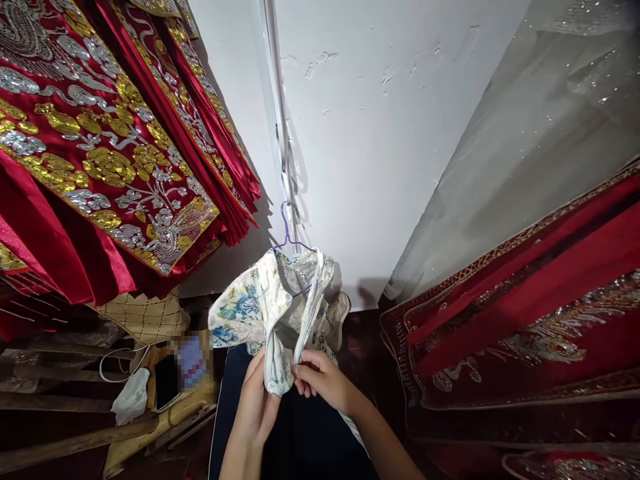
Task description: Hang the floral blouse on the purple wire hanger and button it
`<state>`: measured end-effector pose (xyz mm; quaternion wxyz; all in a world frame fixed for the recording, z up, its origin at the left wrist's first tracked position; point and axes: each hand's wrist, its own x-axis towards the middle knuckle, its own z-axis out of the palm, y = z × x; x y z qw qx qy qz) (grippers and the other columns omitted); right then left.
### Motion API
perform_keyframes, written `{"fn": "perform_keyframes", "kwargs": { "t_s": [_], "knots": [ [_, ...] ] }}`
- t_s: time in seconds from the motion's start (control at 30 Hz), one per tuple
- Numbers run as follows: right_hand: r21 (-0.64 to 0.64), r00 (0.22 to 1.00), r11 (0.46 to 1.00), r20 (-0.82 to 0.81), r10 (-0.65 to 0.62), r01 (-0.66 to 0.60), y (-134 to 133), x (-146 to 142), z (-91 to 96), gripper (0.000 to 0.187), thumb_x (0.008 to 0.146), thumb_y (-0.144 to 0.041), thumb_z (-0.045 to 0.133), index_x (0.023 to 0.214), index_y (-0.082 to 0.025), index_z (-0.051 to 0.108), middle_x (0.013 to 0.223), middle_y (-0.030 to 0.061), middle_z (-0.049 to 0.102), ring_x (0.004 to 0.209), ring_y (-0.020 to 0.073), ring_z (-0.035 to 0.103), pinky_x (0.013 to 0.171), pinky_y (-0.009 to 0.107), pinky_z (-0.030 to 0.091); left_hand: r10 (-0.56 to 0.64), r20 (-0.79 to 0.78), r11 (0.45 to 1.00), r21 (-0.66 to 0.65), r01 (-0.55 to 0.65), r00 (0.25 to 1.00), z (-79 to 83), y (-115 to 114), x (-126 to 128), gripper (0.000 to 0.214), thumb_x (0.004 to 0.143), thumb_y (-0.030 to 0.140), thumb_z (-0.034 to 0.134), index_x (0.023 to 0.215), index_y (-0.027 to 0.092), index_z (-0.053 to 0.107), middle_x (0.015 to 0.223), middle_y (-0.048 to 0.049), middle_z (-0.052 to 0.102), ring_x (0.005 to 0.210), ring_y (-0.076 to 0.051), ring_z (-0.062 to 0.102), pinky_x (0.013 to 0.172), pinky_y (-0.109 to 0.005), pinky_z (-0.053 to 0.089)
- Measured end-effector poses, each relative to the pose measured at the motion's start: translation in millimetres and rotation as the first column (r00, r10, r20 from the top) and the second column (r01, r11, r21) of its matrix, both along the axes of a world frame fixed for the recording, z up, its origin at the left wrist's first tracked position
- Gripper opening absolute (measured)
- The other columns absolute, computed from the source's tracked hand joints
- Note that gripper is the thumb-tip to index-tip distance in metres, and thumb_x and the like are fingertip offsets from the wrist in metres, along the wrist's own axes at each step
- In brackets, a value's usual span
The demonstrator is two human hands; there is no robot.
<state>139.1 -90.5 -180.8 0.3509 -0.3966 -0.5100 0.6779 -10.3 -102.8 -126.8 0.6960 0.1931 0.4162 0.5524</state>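
Observation:
A white garment with blue and green flowers (245,303) hangs on a purple hanger (287,227), its front parted so the lining shows. Below the collar, my left hand (257,397) is closed on the garment's left front edge, and cloth bunches over its fingers. My right hand (323,380) pinches the other front edge between thumb and fingers. The hanger's hook rests at a metal rail (276,87) fixed along the white wall. The lower part of the garment is mostly hidden behind my hands.
Red garments with gold and silver embroidery (113,167) hang at the left. On the right are a pale sheer gown (470,180) and red beaded clothing (500,320). A wooden chair (185,407) holding a phone (167,380) stands lower left. A light shoe (340,317) shows behind the garment.

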Motion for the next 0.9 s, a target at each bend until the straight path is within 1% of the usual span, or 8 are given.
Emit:
{"fn": "perform_keyframes", "kwargs": {
  "t_s": [0.17, 0.33, 0.43, 0.53, 0.6, 0.73, 0.83, 0.9],
  "knots": [
    [-0.099, 0.995, 0.990, 0.019, -0.099, 0.100, 0.8, -6.2, -5.8, 0.018, 0.082, -0.026, 0.056, 0.066, -0.018, 0.053, 0.054, -0.0010, 0.058, 0.048, 0.0095, 0.049, 0.048, 0.023, 0.031, -0.013, -0.004, 1.000, -0.013, 0.013, 1.000, 0.2, -1.1, 5.2, 0.027, 0.071, 0.034, 0.084, 0.086, 0.015, 0.072, 0.070, -0.0021, 0.067, 0.060, -0.012, 0.059, 0.057, -0.021, 0.047],
    [-0.226, 0.965, 0.952, -0.111, -0.238, 0.209, -5.5, -14.2, -14.0, 0.026, 0.078, -0.030, 0.060, 0.060, -0.020, 0.045, 0.045, -0.0048, 0.046, 0.043, 0.0081, 0.040, 0.046, 0.024, 0.025, -0.012, 0.016, 1.000, -0.023, 0.012, 1.000, -3.0, -0.4, 2.4, 0.027, 0.071, 0.032, 0.084, 0.087, 0.013, 0.073, 0.072, -0.0031, 0.068, 0.061, -0.013, 0.060, 0.058, -0.022, 0.048],
    [-0.179, 0.969, 0.968, -0.145, -0.202, 0.175, -8.5, -13.8, -14.5, 0.024, 0.083, -0.038, 0.065, 0.075, -0.018, 0.054, 0.054, -0.0039, 0.053, 0.044, 0.0080, 0.042, 0.046, 0.023, 0.026, -0.004, 0.049, 0.999, -0.046, 0.006, 0.999, -2.6, -0.3, -2.2, 0.024, 0.071, 0.030, 0.083, 0.085, 0.013, 0.072, 0.070, -0.0031, 0.068, 0.061, -0.014, 0.061, 0.057, -0.022, 0.048],
    [-0.062, 0.986, 0.994, -0.133, -0.103, 0.095, -9.8, -9.2, -8.1, 0.034, 0.086, -0.050, 0.066, 0.092, -0.017, 0.057, 0.066, -0.0021, 0.060, 0.050, 0.0082, 0.046, 0.048, 0.023, 0.030, 0.006, 0.072, 0.998, -0.062, -0.001, 0.997, -1.0, -0.1, -6.2, 0.024, 0.072, 0.029, 0.082, 0.088, 0.013, 0.073, 0.077, -0.0051, 0.070, 0.068, -0.016, 0.065, 0.060, -0.024, 0.051],
    [-0.009, 0.994, 0.999, -0.105, -0.043, 0.042, -10.0, -6.3, -2.7, 0.037, 0.088, -0.054, 0.063, 0.084, -0.017, 0.057, 0.065, -0.0011, 0.059, 0.053, 0.0091, 0.048, 0.051, 0.023, 0.034, 0.004, 0.079, 0.997, -0.072, 0.002, 0.997, -0.5, 0.2, -7.5, 0.026, 0.074, 0.030, 0.081, 0.090, 0.013, 0.073, 0.082, -0.0065, 0.072, 0.073, -0.018, 0.066, 0.064, -0.026, 0.053],
    [0.017, 0.997, 0.999, -0.058, 0.047, -0.046, -9.2, -5.4, -0.7, 0.049, 0.094, -0.056, 0.051, 0.065, -0.018, 0.054, 0.055, 0.0002, 0.057, 0.052, 0.0105, 0.048, 0.055, 0.025, 0.038, 0.020, 0.082, 0.995, -0.097, -0.012, 0.996, -3.1, 1.2, -7.1, 0.023, 0.072, 0.030, 0.082, 0.085, 0.013, 0.073, 0.075, -0.0038, 0.069, 0.067, -0.016, 0.064, 0.062, -0.026, 0.052],
    [0.028, 0.998, 0.999, -0.051, 0.026, -0.025, -7.7, -5.5, -7.5, 0.048, 0.094, -0.057, 0.052, 0.068, -0.018, 0.056, 0.055, 0.0000, 0.057, 0.051, 0.0109, 0.048, 0.053, 0.025, 0.037, 0.033, 0.063, 0.997, -0.077, -0.029, 0.997, -10.2, 3.8, -6.2, 0.024, 0.071, 0.029, 0.082, 0.087, 0.014, 0.074, 0.078, -0.0038, 0.071, 0.069, -0.016, 0.065, 0.066, -0.026, 0.053],
    [0.045, 0.999, 0.999, -0.030, -0.027, 0.029, -6.7, -3.4, -12.2, 0.046, 0.094, -0.057, 0.052, 0.070, -0.018, 0.057, 0.057, -0.0001, 0.058, 0.051, 0.0110, 0.047, 0.053, 0.025, 0.035, 0.025, -0.003, 1.000, 0.001, -0.025, 1.000, -18.4, 6.1, -5.3, 0.026, 0.071, 0.025, 0.080, 0.094, 0.015, 0.074, 0.089, -0.0057, 0.074, 0.079, -0.019, 0.068, 0.074, -0.028, 0.054]
  ]
}}
